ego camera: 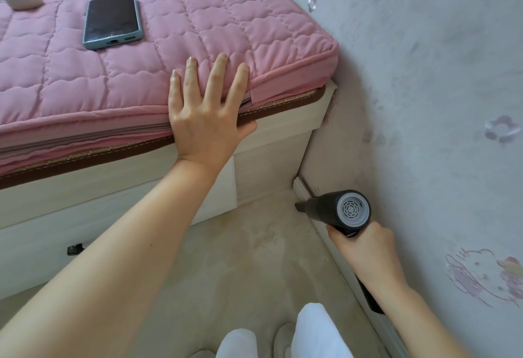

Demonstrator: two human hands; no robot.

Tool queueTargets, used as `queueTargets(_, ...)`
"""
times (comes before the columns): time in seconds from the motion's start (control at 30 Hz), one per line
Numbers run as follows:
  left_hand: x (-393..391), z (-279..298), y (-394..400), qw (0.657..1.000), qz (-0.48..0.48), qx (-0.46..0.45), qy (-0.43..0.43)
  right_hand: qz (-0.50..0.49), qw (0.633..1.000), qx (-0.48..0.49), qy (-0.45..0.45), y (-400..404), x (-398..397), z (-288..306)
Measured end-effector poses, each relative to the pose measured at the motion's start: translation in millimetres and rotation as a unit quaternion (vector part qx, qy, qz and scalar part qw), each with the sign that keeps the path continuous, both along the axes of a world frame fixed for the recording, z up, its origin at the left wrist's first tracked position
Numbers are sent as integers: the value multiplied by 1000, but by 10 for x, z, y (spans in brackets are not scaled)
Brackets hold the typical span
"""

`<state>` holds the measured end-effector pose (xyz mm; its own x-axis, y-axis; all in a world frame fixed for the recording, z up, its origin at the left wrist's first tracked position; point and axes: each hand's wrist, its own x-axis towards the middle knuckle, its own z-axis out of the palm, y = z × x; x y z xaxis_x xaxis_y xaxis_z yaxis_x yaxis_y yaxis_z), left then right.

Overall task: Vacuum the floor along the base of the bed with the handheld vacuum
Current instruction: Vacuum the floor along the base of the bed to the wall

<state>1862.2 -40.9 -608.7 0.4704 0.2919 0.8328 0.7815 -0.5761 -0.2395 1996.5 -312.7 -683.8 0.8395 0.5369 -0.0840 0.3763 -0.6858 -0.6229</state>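
Observation:
My right hand (363,247) grips the handle of a dark grey handheld vacuum (343,209). Its round grey rear vent faces me, and its nozzle points left at the corner where the white bed base (271,165) meets the baseboard. My left hand (206,111) rests flat, fingers spread, on the edge of the pink quilted mattress cover (141,69). Small dark specks lie on the beige floor (254,258) below the nozzle.
A phone (113,21), a small white device (24,0) and cables lie on the bed. A grey floral wall (424,103) with a white baseboard (334,233) closes the right side. A drawer handle (75,248) shows low on the bed base. My white-trousered legs (317,332) stand at the bottom.

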Motion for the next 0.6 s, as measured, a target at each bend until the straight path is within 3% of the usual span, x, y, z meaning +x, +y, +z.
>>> queueTargets(0.6,419,61,-147,999,2,22,29,3,1000,12,12,-58,-39,119)
